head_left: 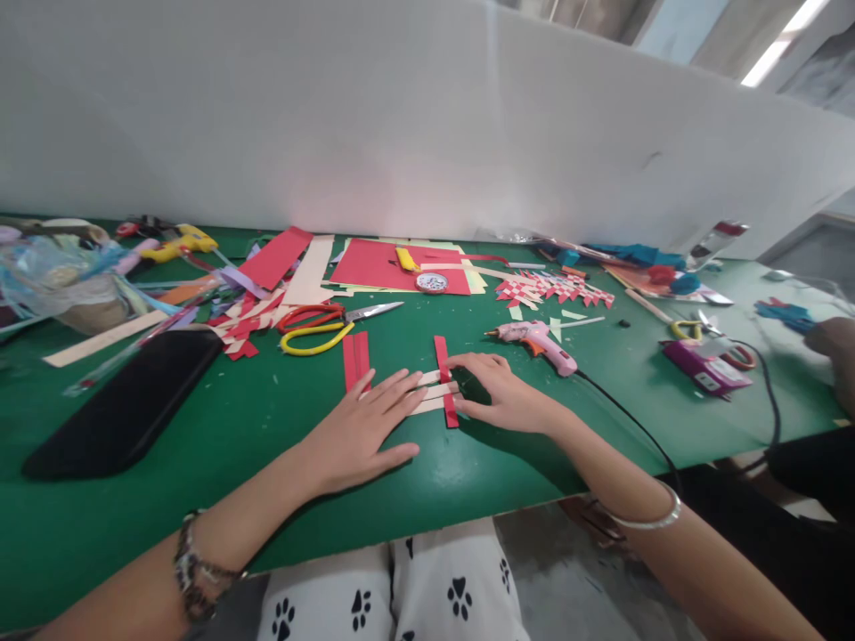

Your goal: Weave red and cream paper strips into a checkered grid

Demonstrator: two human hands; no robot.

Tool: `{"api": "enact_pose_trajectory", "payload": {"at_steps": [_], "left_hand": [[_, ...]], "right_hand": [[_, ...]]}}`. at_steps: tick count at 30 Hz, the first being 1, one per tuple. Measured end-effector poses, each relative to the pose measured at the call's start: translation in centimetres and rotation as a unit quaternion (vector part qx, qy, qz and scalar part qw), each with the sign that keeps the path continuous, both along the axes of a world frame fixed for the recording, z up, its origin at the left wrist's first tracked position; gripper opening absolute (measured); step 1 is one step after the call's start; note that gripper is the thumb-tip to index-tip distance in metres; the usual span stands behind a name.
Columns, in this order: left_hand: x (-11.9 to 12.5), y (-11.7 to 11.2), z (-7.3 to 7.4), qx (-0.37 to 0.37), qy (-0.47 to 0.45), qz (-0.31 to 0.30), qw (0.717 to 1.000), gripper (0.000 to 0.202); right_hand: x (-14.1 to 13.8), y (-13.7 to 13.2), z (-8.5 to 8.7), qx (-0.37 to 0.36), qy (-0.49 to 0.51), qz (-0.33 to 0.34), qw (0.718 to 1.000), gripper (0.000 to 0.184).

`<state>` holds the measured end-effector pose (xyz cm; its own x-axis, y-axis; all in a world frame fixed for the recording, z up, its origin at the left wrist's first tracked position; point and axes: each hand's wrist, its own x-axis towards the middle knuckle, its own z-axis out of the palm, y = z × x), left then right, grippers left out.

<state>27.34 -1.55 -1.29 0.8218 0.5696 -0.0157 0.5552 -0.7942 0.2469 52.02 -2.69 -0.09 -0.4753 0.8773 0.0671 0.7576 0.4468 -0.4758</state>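
Observation:
My left hand (367,427) lies flat, fingers spread, over the left part of several cream paper strips (431,392). At their right end a red paper strip (451,411) runs crosswise, woven over and under them. My right hand (500,392) curves beside it, thumb and index finger apart and touching the red strip's right edge. Other red strips (356,356) lie just beyond my left fingertips. The cream strips' left ends are hidden under my left hand.
Scissors (321,325) lie beyond my left hand, a pink glue gun (538,343) with a cord right of my right hand. A black phone-like object (126,401) is at left. Red sheets (374,267) and a woven red-and-cream piece (554,287) lie behind. Another person's hand (832,347) is far right.

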Motion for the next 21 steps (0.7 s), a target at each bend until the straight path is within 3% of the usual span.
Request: {"api": "enact_pose_trajectory", "payload": {"at_steps": [7,14,21], "left_hand": [[1.6,0.2,-0.3,-0.019,0.045,-0.018,0.999,0.067],[1.2,0.4,-0.2,-0.022,0.047,-0.046,0.998,0.067],[1.2,0.2,-0.1,-0.025,0.043,-0.039,0.998,0.066]], "right_hand": [[0.3,1.2,-0.6,0.015,-0.019,-0.001,1.000,0.035],[1.0,0.7,-1.1,-0.003,-0.025,0.033,0.999,0.044],[-0.2,-0.6,-1.5,-0.029,-0.036,0.013,0.999,0.052]]}}
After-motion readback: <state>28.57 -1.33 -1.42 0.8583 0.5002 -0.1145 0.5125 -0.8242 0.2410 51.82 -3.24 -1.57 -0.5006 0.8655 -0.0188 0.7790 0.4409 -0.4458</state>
